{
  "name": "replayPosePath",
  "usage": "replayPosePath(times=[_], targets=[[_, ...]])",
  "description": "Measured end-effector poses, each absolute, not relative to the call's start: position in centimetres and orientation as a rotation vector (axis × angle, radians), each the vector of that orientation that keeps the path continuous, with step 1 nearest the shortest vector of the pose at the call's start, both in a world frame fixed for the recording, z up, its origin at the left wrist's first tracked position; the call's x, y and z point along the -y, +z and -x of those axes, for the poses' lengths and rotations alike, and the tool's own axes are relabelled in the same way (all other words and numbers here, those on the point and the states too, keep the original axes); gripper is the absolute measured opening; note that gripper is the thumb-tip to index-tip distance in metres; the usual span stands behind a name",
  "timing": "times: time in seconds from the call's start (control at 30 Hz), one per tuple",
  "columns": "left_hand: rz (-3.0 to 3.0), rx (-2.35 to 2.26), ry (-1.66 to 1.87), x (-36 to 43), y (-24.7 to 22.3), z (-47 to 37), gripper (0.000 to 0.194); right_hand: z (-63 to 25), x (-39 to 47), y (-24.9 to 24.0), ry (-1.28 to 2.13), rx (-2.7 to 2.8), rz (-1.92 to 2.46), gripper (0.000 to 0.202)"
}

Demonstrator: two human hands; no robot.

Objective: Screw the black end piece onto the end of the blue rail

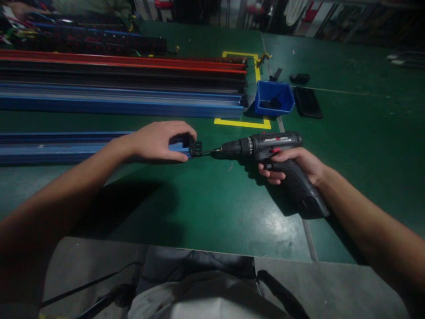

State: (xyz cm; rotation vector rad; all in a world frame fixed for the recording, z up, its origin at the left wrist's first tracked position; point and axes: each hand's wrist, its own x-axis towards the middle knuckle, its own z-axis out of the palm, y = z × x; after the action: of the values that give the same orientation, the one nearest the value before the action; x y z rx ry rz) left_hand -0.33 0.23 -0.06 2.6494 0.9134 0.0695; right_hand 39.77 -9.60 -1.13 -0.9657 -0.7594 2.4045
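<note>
One drill (278, 141) is filling my right hand's (300, 160) wrapped grip, right of center. Mid-frame, my left hand (157, 139) is pinching a blue rail (66, 149) around its black end cap (196, 149); a bit (210, 152) slipping off line could be gouging its fingers (177, 155). A blue bin (262, 110) is standing beyond, upper right.

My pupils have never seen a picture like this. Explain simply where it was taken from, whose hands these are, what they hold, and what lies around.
There is no robot here, just one person's bare hands, seen by a camera worn on their head. The right hand grips a power drill, its bit pointing toward a black piece at the end of a blue rail. The left hand holds the rail near that end. Farther back on the green table lie more long rails, and a blue bin holding dark parts.
</note>
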Motion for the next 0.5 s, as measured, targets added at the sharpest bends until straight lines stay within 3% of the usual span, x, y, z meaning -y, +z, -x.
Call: replayPosePath(times=[0.5], targets=[[-2.662,-0.902,0.070,-0.22,-0.07,0.31,0.063,-39.81,9.56,-1.29,2.403,0.753,0.952,0.018]])
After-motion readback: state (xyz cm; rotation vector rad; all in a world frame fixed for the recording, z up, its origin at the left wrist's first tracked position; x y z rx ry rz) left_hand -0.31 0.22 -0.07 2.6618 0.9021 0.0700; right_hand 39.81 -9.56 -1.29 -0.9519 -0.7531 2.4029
